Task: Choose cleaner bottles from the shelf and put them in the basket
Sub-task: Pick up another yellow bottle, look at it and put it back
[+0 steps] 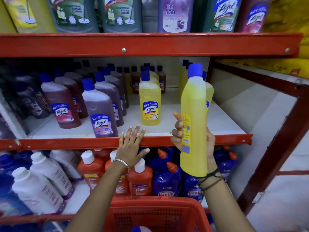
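Note:
My right hand grips a tall yellow cleaner bottle with a blue cap, held upright in front of the middle shelf, its back label facing me. My left hand is open with fingers spread, resting at the red front edge of the middle shelf. A red plastic basket sits at the bottom centre, below both arms; a blue-capped bottle top shows inside it. Another yellow bottle stands on the shelf just beyond my left hand.
Purple bottles and reddish bottles fill the left of the middle shelf. Orange bottles, dark blue bottles and white bottles crowd the lower shelf. Large bottles line the top shelf. A red rack post stands at right.

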Demonstrator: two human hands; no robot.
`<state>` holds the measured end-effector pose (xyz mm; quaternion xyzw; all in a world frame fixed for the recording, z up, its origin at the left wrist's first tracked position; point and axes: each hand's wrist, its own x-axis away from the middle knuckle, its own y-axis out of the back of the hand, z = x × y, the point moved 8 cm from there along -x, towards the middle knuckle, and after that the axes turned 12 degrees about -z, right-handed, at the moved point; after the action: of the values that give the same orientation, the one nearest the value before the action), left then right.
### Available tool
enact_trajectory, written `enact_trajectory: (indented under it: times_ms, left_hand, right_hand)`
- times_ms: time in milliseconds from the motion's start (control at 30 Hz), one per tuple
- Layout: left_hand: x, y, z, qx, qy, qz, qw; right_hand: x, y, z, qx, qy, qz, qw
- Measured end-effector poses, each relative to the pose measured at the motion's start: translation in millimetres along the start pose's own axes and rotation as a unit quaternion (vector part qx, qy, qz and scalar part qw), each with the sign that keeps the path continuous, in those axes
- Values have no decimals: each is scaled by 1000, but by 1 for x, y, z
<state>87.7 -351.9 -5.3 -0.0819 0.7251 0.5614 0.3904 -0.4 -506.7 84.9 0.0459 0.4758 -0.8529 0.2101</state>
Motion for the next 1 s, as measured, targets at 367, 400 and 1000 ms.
enact_trajectory:
  times_ms: [367, 400, 1000]
  left_hand:
    - [0, -1, 0, 6, -1, -8, 1000]
    - [0, -2, 1, 7, -1, -8, 1000]
    - [0, -5, 2, 21, 5, -22, 1000]
  right_hand:
    - [6, 36, 76, 249, 195, -183, 931]
    - [4, 37, 86, 273, 212, -190, 919]
    - [-18, 134, 144, 412, 201, -270, 846]
